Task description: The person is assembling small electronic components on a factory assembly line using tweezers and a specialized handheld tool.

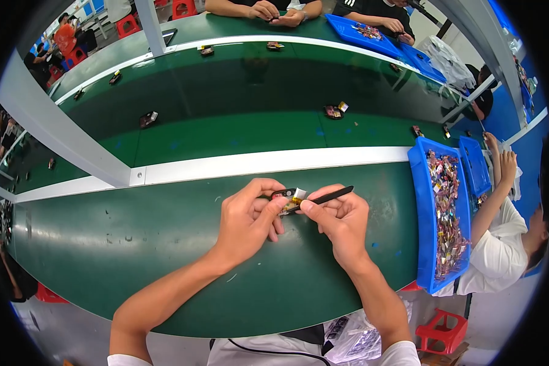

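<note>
Over the green bench, my left hand [248, 213] is closed around a small black-cased electronic unit [284, 193] with an open inside. A silver, battery-like block [299, 194] and a bit of yellow tape show in it. My right hand [343, 221] pinches slim black tweezers [334, 195], their blunt end pointing up to the right. The working end reaches down to the unit's lower right side, and my fingers partly hide its tips. Both hands are close together, with the unit between them.
A blue tray [426, 213] full of small wired parts stands on the right of the bench [165, 244]. Beyond a white rail [238, 163] runs a green conveyor [226, 131] with scattered units [334, 112]. A white post [61, 122] rises at left. Co-workers sit across and at right.
</note>
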A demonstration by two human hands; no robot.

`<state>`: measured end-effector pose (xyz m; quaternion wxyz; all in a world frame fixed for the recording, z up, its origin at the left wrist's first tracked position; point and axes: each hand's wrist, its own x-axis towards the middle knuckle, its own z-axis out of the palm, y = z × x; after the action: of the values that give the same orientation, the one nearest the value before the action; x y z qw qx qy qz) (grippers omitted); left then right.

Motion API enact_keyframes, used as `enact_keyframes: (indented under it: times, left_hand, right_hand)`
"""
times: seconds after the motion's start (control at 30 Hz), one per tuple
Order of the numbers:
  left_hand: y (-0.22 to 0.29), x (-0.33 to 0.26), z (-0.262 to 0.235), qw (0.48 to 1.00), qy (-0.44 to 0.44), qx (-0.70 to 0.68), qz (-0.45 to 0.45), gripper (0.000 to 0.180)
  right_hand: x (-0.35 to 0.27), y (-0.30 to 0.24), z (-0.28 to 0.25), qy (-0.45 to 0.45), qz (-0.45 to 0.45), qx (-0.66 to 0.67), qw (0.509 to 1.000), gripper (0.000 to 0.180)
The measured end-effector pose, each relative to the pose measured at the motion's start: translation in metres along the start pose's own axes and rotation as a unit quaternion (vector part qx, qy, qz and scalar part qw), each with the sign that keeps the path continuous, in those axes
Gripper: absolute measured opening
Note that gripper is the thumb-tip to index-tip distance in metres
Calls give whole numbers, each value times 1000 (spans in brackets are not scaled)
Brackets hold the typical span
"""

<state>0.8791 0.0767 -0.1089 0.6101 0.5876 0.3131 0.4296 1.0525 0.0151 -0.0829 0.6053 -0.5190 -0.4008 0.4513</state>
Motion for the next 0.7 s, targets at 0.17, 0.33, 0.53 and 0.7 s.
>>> enact_keyframes:
  times: [0.17,0.33,0.53,0.7]
  left_hand:
    - [0,0,-1,1000,-2,-8,-2,17]
    - [7,2,-3,997,-18,-53,-61,20]
    - [19,-20,-10,990,-5,-86,-111,26]
    - [22,-36,-9,989,8,-81,-122,29]
  right_hand:
    - [1,0,0,-9,-1,1,1000,14]
    - [2,5,-3,-21,-41,-35,998,9]
    - [-8,11,2,-57,-98,-9,994,13]
    - [-14,10,-2,-53,-145,-45,987,12]
